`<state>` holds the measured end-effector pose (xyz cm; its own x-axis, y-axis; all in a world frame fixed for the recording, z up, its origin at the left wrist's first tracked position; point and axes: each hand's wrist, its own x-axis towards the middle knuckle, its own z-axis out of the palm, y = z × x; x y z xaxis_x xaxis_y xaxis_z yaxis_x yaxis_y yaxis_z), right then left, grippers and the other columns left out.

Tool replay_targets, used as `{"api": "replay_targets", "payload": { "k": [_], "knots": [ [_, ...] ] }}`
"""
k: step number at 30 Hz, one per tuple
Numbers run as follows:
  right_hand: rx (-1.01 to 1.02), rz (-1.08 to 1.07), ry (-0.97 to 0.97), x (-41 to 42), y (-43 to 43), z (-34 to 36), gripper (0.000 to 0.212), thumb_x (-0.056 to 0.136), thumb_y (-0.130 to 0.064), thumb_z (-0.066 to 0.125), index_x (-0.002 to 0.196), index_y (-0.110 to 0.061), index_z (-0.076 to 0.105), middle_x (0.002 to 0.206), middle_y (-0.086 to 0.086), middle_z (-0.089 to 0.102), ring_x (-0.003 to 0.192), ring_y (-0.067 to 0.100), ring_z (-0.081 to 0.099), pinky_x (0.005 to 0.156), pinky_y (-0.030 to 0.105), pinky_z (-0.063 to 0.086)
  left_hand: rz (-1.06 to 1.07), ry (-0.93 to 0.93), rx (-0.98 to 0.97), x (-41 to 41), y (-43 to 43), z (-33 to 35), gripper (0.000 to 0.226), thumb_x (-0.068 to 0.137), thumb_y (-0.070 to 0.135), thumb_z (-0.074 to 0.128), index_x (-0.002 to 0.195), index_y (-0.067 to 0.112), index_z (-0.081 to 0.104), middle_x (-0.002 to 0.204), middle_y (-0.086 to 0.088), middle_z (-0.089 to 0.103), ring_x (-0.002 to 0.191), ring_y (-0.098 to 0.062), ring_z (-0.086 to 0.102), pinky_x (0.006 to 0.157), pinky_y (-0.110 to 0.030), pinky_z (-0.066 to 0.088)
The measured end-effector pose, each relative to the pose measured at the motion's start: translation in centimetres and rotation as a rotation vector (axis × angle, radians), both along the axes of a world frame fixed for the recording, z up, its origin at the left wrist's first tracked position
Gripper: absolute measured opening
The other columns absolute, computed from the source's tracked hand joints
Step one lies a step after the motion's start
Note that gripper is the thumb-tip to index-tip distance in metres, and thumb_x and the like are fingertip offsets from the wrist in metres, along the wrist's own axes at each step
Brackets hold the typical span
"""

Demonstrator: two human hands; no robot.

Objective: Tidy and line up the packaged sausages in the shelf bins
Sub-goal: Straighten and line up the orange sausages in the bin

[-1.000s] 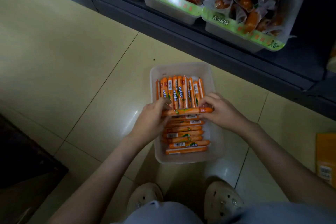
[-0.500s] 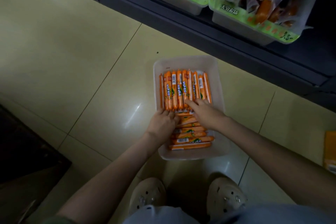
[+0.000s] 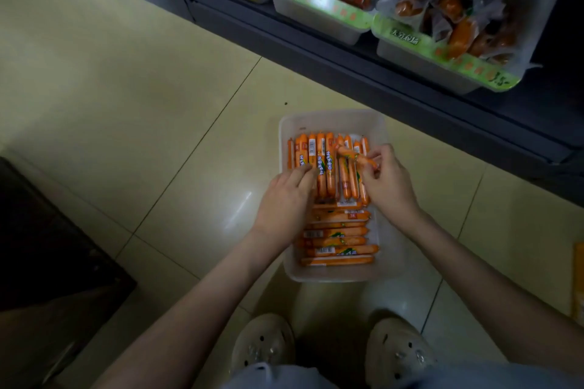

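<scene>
My right hand [image 3: 388,180] has moved off the near crosswise stack [image 3: 338,243] and now pinches one sausage [image 3: 349,153] above the right end of the far row [image 3: 325,164] in the bin [image 3: 331,118] on the floor, while my left hand [image 3: 284,199], fingers straight, presses that row's left side, so slotting it in is probably next.

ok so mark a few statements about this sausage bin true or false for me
1. The translucent plastic bin sits on the pale tiled floor. True.
2. The right hand is empty. False: it pinches one orange packaged sausage, held tilted over the others.
3. All sausages in the bin lie the same way. False: the far row runs away from the person, and the near stack lies crosswise.
4. The left hand touches the far row. True.
5. The shelf bins carry red labels. False: they carry green label strips.
</scene>
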<state>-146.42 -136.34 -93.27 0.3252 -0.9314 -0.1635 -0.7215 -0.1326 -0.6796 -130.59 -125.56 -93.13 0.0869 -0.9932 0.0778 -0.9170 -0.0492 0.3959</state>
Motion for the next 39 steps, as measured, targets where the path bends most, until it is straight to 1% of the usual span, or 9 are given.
{"api": "replay_targets", "payload": {
  "k": [5, 9, 12, 16, 21, 27, 30, 35, 39],
  "knots": [
    [0.018, 0.019, -0.390, -0.5, 1.3, 7.0, 0.013, 0.087, -0.020, 0.060, 0.086, -0.031, 0.053, 0.077, 0.001, 0.064, 0.067, 0.027, 0.063, 0.064, 0.044, 0.054, 0.122, 0.090, -0.101, -2.3, -2.4, 3.5, 0.049, 0.085, 0.027, 0.058, 0.127, 0.004, 0.055, 0.125, -0.017, 0.059, 0.114, -0.035, 0.056, 0.095, -0.044, 0.045],
    [0.051, 0.173, -0.674, -0.5, 2.3, 11.2, 0.016, 0.086, -0.007, 0.062, 0.091, -0.021, 0.057, 0.073, -0.016, 0.064, 0.063, -0.001, 0.060, 0.058, 0.012, 0.044, 0.124, 0.239, -0.185, -2.6, -2.7, 5.8, 0.036, 0.088, 0.027, 0.050, 0.117, 0.008, 0.062, 0.104, -0.012, 0.066, 0.097, -0.033, 0.062, 0.084, -0.036, 0.048],
    [0.081, 0.232, -0.774, -0.2, 2.8, 12.4, 0.022, 0.085, 0.004, 0.061, 0.094, -0.016, 0.057, 0.071, -0.013, 0.063, 0.056, -0.001, 0.057, 0.054, 0.010, 0.043, 0.130, 0.401, -0.174, -2.5, -2.2, 7.3, 0.027, 0.088, 0.021, 0.058, 0.110, 0.008, 0.063, 0.100, -0.010, 0.066, 0.094, -0.028, 0.061, 0.076, -0.024, 0.039],
    [0.076, 0.324, -0.751, 0.5, 3.2, 12.7, 0.026, 0.083, 0.002, 0.063, 0.096, -0.020, 0.060, 0.070, -0.011, 0.062, 0.054, 0.002, 0.056, 0.053, 0.013, 0.045, 0.097, 0.520, -0.135, -2.1, -1.7, 8.4, 0.015, 0.089, 0.015, 0.062, 0.102, 0.008, 0.064, 0.085, -0.003, 0.061, 0.077, -0.011, 0.051, 0.060, -0.013, 0.029],
    [0.059, 0.381, -0.689, 0.8, 3.4, 12.5, 0.027, 0.081, -0.004, 0.066, 0.099, -0.024, 0.060, 0.070, -0.006, 0.060, 0.061, 0.000, 0.058, 0.060, 0.011, 0.045, 0.100, 0.612, -0.073, -1.8, -1.0, 9.0, 0.018, 0.089, 0.012, 0.062, 0.107, 0.009, 0.065, 0.083, 0.011, 0.062, 0.077, 0.003, 0.050, 0.063, 0.000, 0.034],
    [-0.092, 0.354, -0.418, 0.1, 2.4, 11.2, 0.010, 0.082, -0.020, 0.064, 0.092, -0.023, 0.066, 0.068, -0.001, 0.053, 0.063, 0.009, 0.051, 0.060, 0.024, 0.042, 0.130, 1.003, 0.001, -1.5, -1.0, 10.3, 0.019, 0.089, 0.013, 0.063, 0.102, 0.027, 0.064, 0.098, 0.007, 0.069, 0.097, -0.005, 0.064, 0.087, -0.027, 0.051],
    [-0.118, 0.399, -0.331, -0.3, 1.3, 11.1, 0.014, 0.079, -0.025, 0.067, 0.089, -0.015, 0.067, 0.077, -0.005, 0.048, 0.072, 0.004, 0.049, 0.068, 0.014, 0.039, 0.110, 1.012, 0.001, -1.5, -1.2, 10.4, 0.018, 0.088, 0.011, 0.063, 0.103, 0.022, 0.065, 0.096, 0.002, 0.071, 0.094, -0.012, 0.067, 0.087, -0.034, 0.053],
    [-0.127, 0.444, -0.379, -0.5, 1.6, 10.6, 0.023, 0.084, -0.030, 0.064, 0.106, -0.022, 0.064, 0.097, -0.003, 0.058, 0.093, -0.001, 0.056, 0.082, 0.014, 0.043, 0.426, 1.725, 0.070, -1.5, -2.0, 10.6, 0.018, 0.092, 0.004, 0.054, 0.109, 0.007, 0.054, 0.095, -0.012, 0.066, 0.084, -0.020, 0.069, 0.070, -0.029, 0.058],
    [-0.203, 0.488, -0.419, -0.2, 1.8, 10.7, 0.024, 0.087, -0.028, 0.061, 0.106, -0.015, 0.068, 0.102, -0.006, 0.056, 0.099, 0.001, 0.056, 0.087, 0.016, 0.041, 0.634, 2.071, 0.194, -1.2, -3.2, 10.7, 0.019, 0.094, 0.005, 0.048, 0.109, -0.006, 0.052, 0.082, -0.018, 0.068, 0.065, -0.020, 0.070, 0.056, -0.025, 0.058]
  ]
}}
